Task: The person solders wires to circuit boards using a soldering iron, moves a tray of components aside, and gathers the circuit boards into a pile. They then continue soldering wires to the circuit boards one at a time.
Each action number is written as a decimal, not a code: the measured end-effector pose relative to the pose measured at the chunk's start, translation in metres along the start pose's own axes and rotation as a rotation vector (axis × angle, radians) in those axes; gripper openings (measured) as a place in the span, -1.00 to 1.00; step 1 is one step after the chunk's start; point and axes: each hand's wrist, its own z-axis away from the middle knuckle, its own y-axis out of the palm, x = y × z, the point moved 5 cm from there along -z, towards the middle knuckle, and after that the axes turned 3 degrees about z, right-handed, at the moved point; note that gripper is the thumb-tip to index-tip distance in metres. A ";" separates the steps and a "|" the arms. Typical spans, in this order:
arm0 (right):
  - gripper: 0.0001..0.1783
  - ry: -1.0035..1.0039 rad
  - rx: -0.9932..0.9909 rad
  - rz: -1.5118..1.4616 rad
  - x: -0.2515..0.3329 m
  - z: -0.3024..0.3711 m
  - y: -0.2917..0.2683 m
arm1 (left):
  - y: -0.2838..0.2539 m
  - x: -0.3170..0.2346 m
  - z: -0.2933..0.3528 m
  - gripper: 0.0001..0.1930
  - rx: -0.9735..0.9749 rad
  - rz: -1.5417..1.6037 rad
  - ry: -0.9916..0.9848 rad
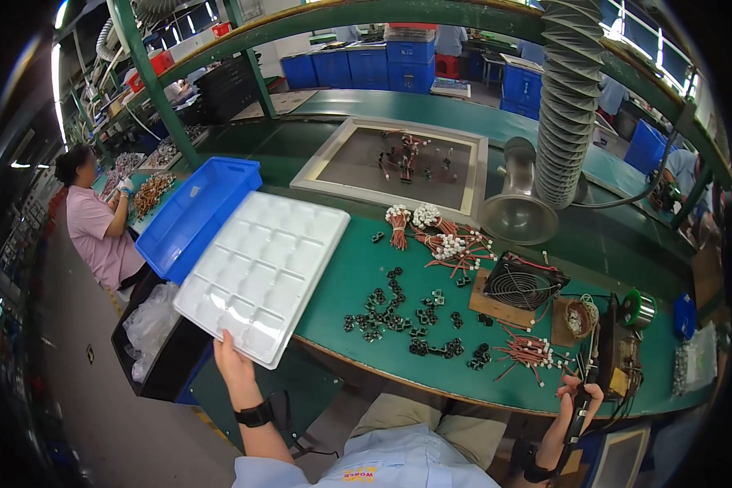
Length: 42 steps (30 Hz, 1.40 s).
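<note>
My left hand (pixel 234 363) is closed on the near edge of a white plastic tray (pixel 262 272) with rows of square compartments. The tray lies tilted over the bench's left end and partly covers a blue plastic bin (pixel 197 213). My right hand (pixel 577 397), at the bench's front right, is curled round a slim dark-handled tool (pixel 579 411) whose kind I cannot make out. Nearby lie a bundle of red wires with white connectors (pixel 531 350) and a solder spool (pixel 638 309). Small black components (pixel 386 305) are scattered over the green bench mat (pixel 342 281).
A small fan (pixel 519 283) stands on a wooden block. Behind it are more wire bundles (pixel 451 244), an extraction duct (pixel 573 106) and a framed panel (pixel 342 167) bearing wired parts. A black crate (pixel 134 325) with plastic bags stands left. A co-worker (pixel 98 215) sits far left.
</note>
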 end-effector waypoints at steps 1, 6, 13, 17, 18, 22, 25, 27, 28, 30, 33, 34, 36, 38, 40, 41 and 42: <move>-0.63 0.002 0.002 -0.004 -0.001 0.000 -0.001 | -0.007 0.013 -0.005 -0.67 -0.043 0.040 -0.040; -0.72 -0.029 0.073 0.024 -0.003 0.001 -0.003 | -0.013 0.039 -0.040 -0.68 -0.132 0.044 -0.035; -0.76 -0.036 -0.047 0.175 -0.020 0.010 -0.025 | 0.024 -0.048 0.000 -0.70 -0.257 -0.419 0.476; -0.78 -0.088 -0.149 0.298 -0.023 0.015 -0.025 | 0.161 -0.106 0.084 -0.67 0.470 -0.584 0.195; -0.78 -0.103 -0.168 0.334 -0.034 0.017 -0.021 | 0.198 -0.087 0.096 -0.64 0.852 -0.709 0.039; -0.78 -0.176 -0.215 0.414 -0.073 0.015 -0.011 | 0.294 -0.007 0.093 -0.58 1.462 -1.214 0.692; -0.75 -0.277 -0.238 0.427 -0.080 0.016 -0.007 | 0.314 0.075 0.021 -0.60 1.415 -1.379 0.661; -0.76 -0.301 -0.244 0.477 -0.074 0.015 -0.004 | 0.323 0.120 -0.013 -0.61 1.381 -1.460 0.602; -0.76 -0.314 -0.248 0.501 -0.071 0.014 -0.001 | 0.322 0.141 -0.031 -0.63 1.313 -1.464 0.424; -0.76 -0.300 -0.267 0.499 -0.075 0.013 -0.002 | 0.332 0.166 -0.041 -0.66 1.272 -1.447 0.249; -0.75 -0.266 -0.277 0.482 -0.079 0.015 -0.006 | 0.319 0.181 -0.029 -0.72 1.294 -1.414 -0.183; -0.75 -0.272 -0.259 0.481 -0.079 0.015 -0.006 | 0.313 0.180 -0.023 -0.72 1.303 -1.419 -0.188; -0.76 -0.276 -0.228 0.499 -0.079 0.015 -0.010 | 0.309 0.168 0.015 -0.75 1.383 -1.309 -0.421; -0.76 -0.268 -0.215 0.539 -0.077 0.015 -0.010 | 0.312 0.146 0.058 -0.75 1.566 -1.274 -0.300; -0.77 -0.292 -0.168 0.573 -0.072 0.011 -0.004 | 0.320 0.130 0.087 -0.75 1.717 -1.223 -0.162; -0.77 -0.288 -0.165 0.581 -0.071 0.009 -0.003 | 0.327 0.129 0.098 -0.75 1.738 -1.215 -0.071; -0.78 -0.289 -0.170 0.574 -0.070 0.009 -0.002 | 0.334 0.128 0.108 -0.74 1.758 -1.205 0.021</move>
